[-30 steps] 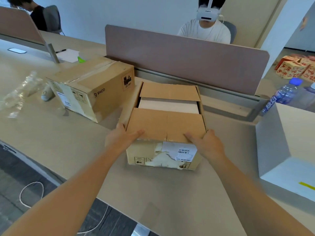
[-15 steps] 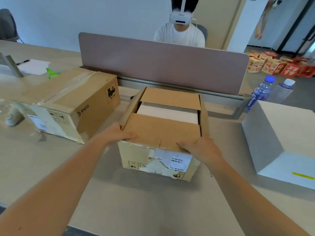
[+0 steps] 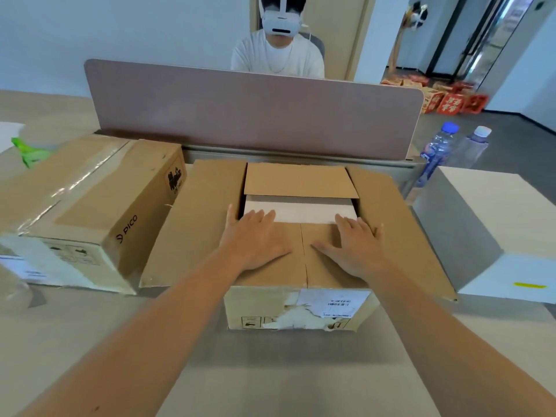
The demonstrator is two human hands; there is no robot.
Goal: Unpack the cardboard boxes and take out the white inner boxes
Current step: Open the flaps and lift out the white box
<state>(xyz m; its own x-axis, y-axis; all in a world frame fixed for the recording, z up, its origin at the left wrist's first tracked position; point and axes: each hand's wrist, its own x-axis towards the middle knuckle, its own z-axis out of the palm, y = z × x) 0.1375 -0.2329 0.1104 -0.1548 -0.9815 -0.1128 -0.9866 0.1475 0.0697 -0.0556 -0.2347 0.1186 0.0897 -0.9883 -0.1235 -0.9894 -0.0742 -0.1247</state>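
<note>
The open cardboard box [image 3: 296, 308] sits on the desk [image 3: 285, 374], side flaps spread, the white inner box [image 3: 298, 212] showing between its two end flaps. Both the left hand [image 3: 255, 239] and right hand [image 3: 352, 243] lie flat, fingers straight, grasping nothing, on the near flap [image 3: 302, 257]. Next, that flap likely needs folding back toward the person to free the inner box.

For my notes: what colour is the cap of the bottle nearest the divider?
Blue cap, seen in the head view.
</note>
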